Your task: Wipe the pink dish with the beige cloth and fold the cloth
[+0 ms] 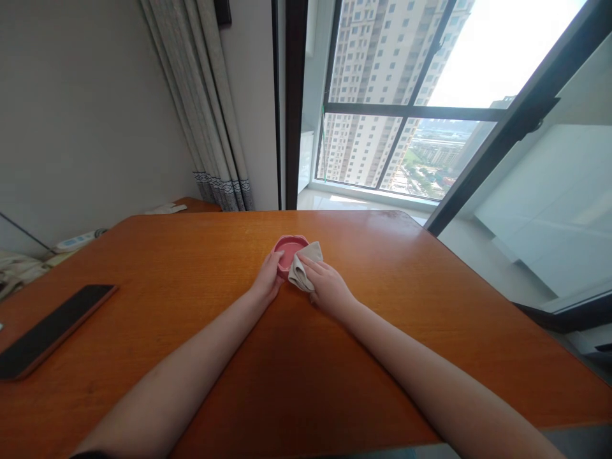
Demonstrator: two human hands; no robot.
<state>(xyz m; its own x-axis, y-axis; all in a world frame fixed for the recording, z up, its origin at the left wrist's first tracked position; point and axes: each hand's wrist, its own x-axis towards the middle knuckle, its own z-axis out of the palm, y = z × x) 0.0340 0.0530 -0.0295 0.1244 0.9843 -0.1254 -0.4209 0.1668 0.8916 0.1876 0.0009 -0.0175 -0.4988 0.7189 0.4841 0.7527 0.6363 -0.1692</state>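
Holding pink dish (289, 250) in left grip (268, 278), cloth (299, 276) in right grip (329, 287) partly hiding dish, black-topped slab (56, 333) leftward, window (406, 111) beyond

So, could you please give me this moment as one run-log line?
left hand: holds pink dish | right hand: holds beige cloth at dish's right side | dark flat object: on wooden table, left
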